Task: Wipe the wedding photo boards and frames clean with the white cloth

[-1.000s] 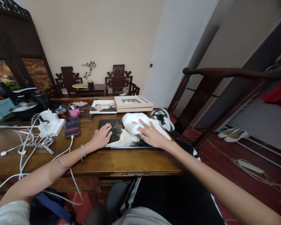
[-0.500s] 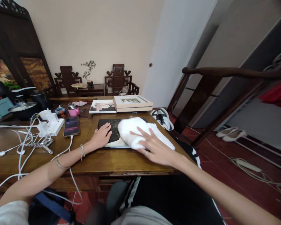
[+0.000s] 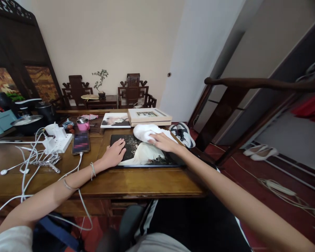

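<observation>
A dark picture panel (image 3: 147, 155) with a white bird-like shape lies flat on the wooden table (image 3: 147, 182). My left hand (image 3: 115, 152) rests on its left end, fingers spread, holding nothing. At the panel's far edge my right hand (image 3: 164, 141) presses on a bunched white cloth (image 3: 144, 132), its fingers bent over the fabric. Part of the cloth reaches right behind that hand, near the table's right edge.
Behind the panel lie a cream framed picture (image 3: 149, 115) and a flatter print (image 3: 115, 120). To the left are a phone (image 3: 81, 142), a pink cup (image 3: 83, 124), a power strip (image 3: 63, 141) and tangled white cables. A wooden chair (image 3: 225, 105) stands at right.
My right hand and the cloth have moved away from me to the panel's far edge, uncovering the white shape. My left hand has stayed in place.
</observation>
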Available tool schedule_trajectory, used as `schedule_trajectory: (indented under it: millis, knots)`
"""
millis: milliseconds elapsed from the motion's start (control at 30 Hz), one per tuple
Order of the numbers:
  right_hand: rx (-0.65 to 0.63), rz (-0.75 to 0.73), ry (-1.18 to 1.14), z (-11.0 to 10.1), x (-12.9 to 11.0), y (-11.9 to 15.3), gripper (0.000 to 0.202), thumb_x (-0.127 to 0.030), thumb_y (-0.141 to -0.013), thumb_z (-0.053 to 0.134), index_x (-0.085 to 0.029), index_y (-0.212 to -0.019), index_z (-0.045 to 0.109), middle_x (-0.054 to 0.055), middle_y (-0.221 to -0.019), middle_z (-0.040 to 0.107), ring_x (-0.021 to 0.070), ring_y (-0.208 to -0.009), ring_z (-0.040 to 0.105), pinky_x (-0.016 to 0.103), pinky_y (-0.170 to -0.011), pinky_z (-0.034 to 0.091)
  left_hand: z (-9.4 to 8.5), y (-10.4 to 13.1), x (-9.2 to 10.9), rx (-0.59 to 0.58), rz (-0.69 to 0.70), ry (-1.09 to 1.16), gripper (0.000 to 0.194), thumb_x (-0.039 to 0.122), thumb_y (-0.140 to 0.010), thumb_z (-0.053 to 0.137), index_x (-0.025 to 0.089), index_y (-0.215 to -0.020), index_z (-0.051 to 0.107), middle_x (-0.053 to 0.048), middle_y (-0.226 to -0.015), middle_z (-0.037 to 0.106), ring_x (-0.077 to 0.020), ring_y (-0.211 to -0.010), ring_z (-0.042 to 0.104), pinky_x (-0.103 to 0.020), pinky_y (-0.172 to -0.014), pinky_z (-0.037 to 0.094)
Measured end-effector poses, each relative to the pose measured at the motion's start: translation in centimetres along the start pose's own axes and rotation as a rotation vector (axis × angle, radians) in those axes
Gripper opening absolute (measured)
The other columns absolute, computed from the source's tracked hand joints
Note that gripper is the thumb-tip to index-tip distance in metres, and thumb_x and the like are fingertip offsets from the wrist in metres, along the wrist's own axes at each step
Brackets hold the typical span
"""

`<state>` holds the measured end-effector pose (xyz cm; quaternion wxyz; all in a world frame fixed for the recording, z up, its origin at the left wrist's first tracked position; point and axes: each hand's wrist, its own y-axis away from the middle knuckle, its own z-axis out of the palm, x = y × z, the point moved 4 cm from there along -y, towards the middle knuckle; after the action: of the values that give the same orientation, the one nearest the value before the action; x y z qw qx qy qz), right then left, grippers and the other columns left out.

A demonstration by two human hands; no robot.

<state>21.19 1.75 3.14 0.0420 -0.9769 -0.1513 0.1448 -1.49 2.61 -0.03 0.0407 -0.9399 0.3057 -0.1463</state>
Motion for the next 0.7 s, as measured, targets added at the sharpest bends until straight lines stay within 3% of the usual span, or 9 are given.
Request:
schedule_trajectory:
  millis: [100,167,300,500,600,700]
  knots:
    - [0.029,0.053,0.019,0.4,0.2,-2.1,0.036,-0.028,-0.092,0.033,-0.019,-0.111,0.063,0.014,-0.138,0.052,0.0351,-0.131,0.040,0.064,-0.105,0.022,-0.1,0.0,0.1,-0.003,-0.004,0.004,0.046,0.031,-0.097,0.030,0.018,-0.139,0.041,-0.009,-0.153,0.033,-0.0208,-0.143,0.026,-0.050,-0.110,0.032]
    - [0.028,0.056,0.026,0.9,-0.2,-1.7,0.036,-0.029,-0.093,0.034,-0.018,-0.113,0.062,0.015,-0.144,0.046,0.0348,-0.137,0.033,0.065,-0.107,0.016,-0.1,0.0,0.1,-0.006,-0.011,0.010,0.046,0.031,-0.096,0.031,0.018,-0.139,0.041,-0.010,-0.153,0.033,-0.0206,-0.143,0.026,-0.050,-0.110,0.031]
    - [-0.008,-0.057,0.035,1.6,-2.2,2.9,0.038,-0.033,-0.095,0.033,-0.016,-0.111,0.062,0.017,-0.147,0.041,0.0302,-0.144,0.016,0.064,-0.111,0.008,-0.1,0.0,0.2,-0.001,-0.027,0.026,0.046,0.031,-0.096,0.031,0.018,-0.139,0.042,-0.010,-0.153,0.033,-0.0212,-0.143,0.027,-0.052,-0.109,0.031]
    - [-0.039,-0.180,-0.024,1.0,-5.2,11.5,0.029,-0.030,-0.093,0.038,-0.020,-0.091,0.065,0.009,-0.150,0.039,0.0282,-0.145,0.014,0.061,-0.115,0.005,0.0,-0.1,0.2,0.016,-0.031,0.039,0.045,0.030,-0.096,0.033,0.019,-0.138,0.044,-0.010,-0.152,0.034,-0.0219,-0.142,0.028,-0.051,-0.110,0.030]
    - [-0.042,-0.188,-0.044,0.7,-4.9,12.5,0.029,-0.031,-0.093,0.038,-0.022,-0.097,0.066,0.008,-0.149,0.041,0.0278,-0.144,0.019,0.059,-0.116,0.007,-0.1,0.0,0.2,0.020,-0.035,0.043,0.045,0.031,-0.096,0.034,0.019,-0.138,0.045,-0.010,-0.152,0.034,-0.0222,-0.142,0.028,-0.051,-0.110,0.030]
    - [-0.042,-0.141,-0.020,0.7,-3.5,10.8,0.034,-0.032,-0.094,0.034,-0.020,-0.102,0.065,0.011,-0.146,0.045,0.0277,-0.144,0.019,0.058,-0.116,0.008,-0.1,0.0,0.2,0.026,-0.026,0.038,0.045,0.030,-0.095,0.035,0.018,-0.137,0.045,-0.010,-0.152,0.035,-0.0216,-0.142,0.028,-0.049,-0.111,0.030]
